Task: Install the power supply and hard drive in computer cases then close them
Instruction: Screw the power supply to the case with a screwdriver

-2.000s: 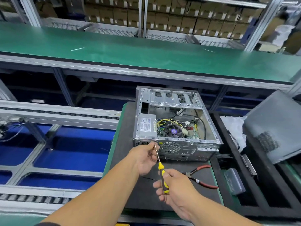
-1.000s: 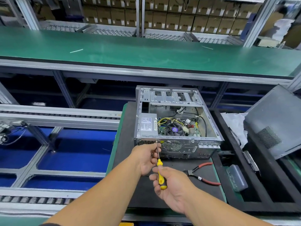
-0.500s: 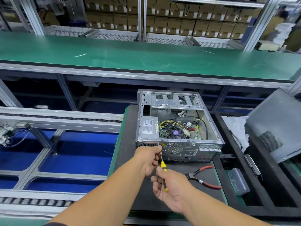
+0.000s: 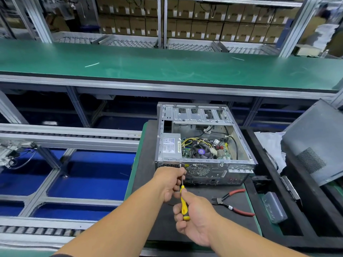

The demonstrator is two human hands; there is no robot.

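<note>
An open grey computer case [image 4: 204,138] lies on its side on a dark mat [image 4: 148,175], its rear panel facing me. The grey power supply [image 4: 170,145] sits in its near-left corner. My right hand [image 4: 193,216] grips the yellow handle of a screwdriver [image 4: 183,203]. The tool's tip meets the rear panel's top edge by the power supply. My left hand [image 4: 169,179] pinches the thin metal shaft just below the tip. The case's grey side panel [image 4: 315,141] leans at the far right.
Red-handled cutters [image 4: 233,203] lie on the mat right of my hands. A small translucent box [image 4: 274,208] rests in a black tray [image 4: 259,184] beside it. Roller conveyor rails [image 4: 70,134] run to the left, a long green bench [image 4: 167,65] lies beyond.
The screwdriver's tip has stayed at the rear panel by the power supply. My right hand has shifted its grip on the handle, and the view has moved slightly.
</note>
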